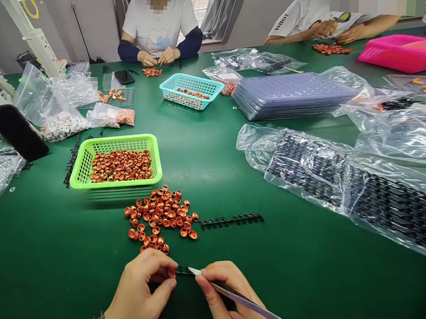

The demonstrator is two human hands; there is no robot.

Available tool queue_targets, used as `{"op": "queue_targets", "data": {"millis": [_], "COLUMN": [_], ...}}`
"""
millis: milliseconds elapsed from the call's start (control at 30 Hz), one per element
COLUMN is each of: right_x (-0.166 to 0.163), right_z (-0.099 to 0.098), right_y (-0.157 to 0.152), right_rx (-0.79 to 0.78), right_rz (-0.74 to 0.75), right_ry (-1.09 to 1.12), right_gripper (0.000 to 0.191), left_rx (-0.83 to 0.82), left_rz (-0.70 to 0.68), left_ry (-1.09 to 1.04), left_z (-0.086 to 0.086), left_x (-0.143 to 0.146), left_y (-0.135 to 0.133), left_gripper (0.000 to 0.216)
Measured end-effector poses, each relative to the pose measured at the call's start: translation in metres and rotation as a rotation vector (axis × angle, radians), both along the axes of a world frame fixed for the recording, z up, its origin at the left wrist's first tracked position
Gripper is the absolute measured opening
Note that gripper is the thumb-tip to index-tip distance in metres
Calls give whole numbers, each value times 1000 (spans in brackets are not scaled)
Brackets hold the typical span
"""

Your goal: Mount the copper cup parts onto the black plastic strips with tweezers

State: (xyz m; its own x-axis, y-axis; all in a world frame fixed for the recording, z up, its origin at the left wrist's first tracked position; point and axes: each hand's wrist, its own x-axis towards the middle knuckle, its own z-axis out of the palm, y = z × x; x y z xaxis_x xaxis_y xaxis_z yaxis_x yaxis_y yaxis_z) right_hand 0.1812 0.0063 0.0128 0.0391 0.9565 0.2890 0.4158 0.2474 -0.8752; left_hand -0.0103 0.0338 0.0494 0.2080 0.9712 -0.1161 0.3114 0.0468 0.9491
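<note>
Dozens of orange caps [120,165] fill the green basket [78,170] on the desk [233,180], and a loose pile [161,216] lies nearer, so plenty seems left. One black strip [233,221] waits beside it. The left hand [142,290] pinches a cap; the right hand [231,302] grips tweezers [240,300] at a small black piece [182,271].

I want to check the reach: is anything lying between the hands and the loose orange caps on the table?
Nothing visible does. The left hand and right hand, which holds tweezers, are just below the orange caps, with only bare green table between. The black strip lies off to the right of the caps.
</note>
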Motion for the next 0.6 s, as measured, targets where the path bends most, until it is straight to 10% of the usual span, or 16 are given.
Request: {"op": "queue_targets", "data": {"millis": [600], "right_x": [6], "right_z": [-1], "right_y": [2], "right_rx": [33], "right_rz": [148], "right_ry": [96], "right_gripper": [10], "left_rx": [-118], "left_rz": [25], "left_ry": [-30], "left_z": [0], "left_x": [-1], "left_y": [3], "left_gripper": [15]}}
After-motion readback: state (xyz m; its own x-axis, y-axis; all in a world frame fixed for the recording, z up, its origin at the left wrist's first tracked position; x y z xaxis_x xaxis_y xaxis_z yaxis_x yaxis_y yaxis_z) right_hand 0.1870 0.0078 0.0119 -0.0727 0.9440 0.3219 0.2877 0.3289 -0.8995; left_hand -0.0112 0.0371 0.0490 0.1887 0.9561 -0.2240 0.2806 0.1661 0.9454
